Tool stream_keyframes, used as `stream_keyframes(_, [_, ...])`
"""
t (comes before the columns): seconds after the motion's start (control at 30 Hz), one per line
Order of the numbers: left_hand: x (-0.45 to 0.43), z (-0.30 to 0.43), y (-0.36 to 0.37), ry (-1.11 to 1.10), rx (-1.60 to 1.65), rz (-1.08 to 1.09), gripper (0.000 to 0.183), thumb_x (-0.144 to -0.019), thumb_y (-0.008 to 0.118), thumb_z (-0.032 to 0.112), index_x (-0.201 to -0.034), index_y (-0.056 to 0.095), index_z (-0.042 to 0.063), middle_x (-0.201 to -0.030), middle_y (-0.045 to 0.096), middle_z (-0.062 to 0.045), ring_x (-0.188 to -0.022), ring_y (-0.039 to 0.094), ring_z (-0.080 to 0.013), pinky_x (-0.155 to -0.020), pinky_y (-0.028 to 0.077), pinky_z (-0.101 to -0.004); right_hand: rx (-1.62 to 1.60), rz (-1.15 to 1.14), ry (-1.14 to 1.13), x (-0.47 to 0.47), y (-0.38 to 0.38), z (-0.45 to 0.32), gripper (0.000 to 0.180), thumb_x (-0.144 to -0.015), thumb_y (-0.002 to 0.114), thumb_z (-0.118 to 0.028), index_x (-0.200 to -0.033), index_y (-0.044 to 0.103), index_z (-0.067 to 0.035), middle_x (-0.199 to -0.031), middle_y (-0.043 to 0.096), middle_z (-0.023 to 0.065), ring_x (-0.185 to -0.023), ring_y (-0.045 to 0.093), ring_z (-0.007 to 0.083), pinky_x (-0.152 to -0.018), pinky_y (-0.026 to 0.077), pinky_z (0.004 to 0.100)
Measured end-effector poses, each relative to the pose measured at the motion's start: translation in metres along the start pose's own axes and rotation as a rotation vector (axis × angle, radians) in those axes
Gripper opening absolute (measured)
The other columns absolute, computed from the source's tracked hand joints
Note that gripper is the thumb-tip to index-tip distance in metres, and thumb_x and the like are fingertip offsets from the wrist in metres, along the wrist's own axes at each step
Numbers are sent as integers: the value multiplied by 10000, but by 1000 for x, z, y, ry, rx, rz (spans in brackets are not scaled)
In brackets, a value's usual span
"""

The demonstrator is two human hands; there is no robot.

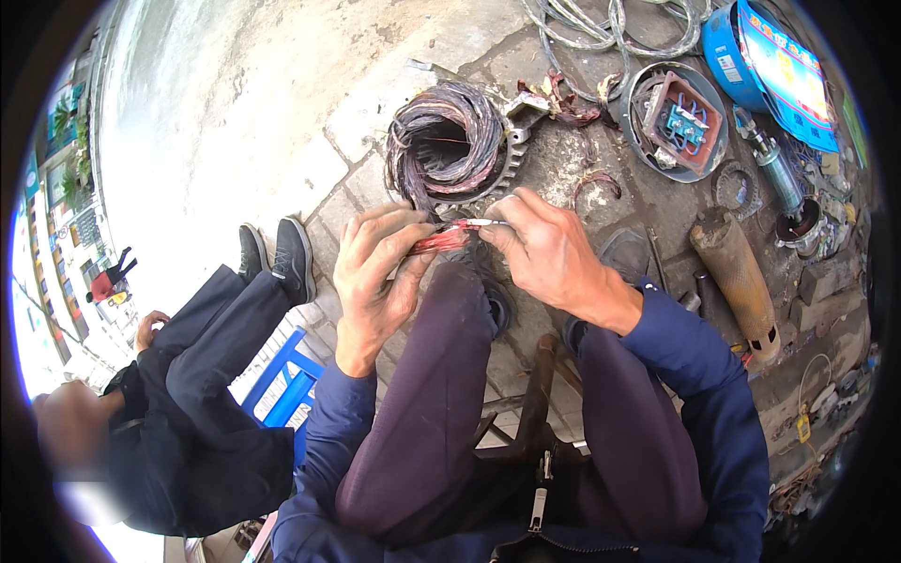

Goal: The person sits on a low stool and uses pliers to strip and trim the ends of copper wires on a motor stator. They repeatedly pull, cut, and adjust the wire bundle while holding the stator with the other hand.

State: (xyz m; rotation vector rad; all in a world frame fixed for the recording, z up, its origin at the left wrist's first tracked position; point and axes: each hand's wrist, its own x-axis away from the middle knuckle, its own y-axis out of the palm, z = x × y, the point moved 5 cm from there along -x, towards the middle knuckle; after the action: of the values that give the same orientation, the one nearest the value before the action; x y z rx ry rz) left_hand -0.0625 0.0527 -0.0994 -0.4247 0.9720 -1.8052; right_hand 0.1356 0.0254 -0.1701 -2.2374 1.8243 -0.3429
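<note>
Between my two hands runs a dark wire lead with red and white parts. My left hand is closed around a bundle of red strands, fingertips on the dark wire above it. Thumb and fingers of my right hand pinch the thin white end of the lead. Just beyond my hands, a thick coil of dark, reddish wire sits on a round metal housing with a toothed rim; some of its wires run down to my left hand. What lies under my fingers is hidden.
A seated person is at the left, beside a blue plastic stool. To the right are a round housing with a terminal box, a blue container, a perforated metal cylinder and a metal shaft part. Grey cable loops lie beyond.
</note>
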Motion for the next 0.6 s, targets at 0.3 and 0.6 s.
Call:
stream_keyframes(0.3, [20, -53, -6, -199, 493, 256, 235, -969, 769, 66, -1144, 705, -77, -1173, 720, -185, -1032, 701, -232, -937, 567, -334, -27, -80, 202, -1, 5, -15, 245, -1013, 669, -222, -1014, 606, 15, -928, 675, 235, -810, 675, 478, -691, 540, 541])
stream_keyframes(0.6, [9, -40, 33, -265, 862, 304, 206, -1039, 697, 141, -1105, 699, -55, -1107, 735, -154, -1037, 676, -195, -932, 535, -332, 296, -105, 49, -20, -2, -60, 205, -985, 670, -192, -964, 623, 7, -875, 664, 201, -724, 705, 406, -610, 567, 503])
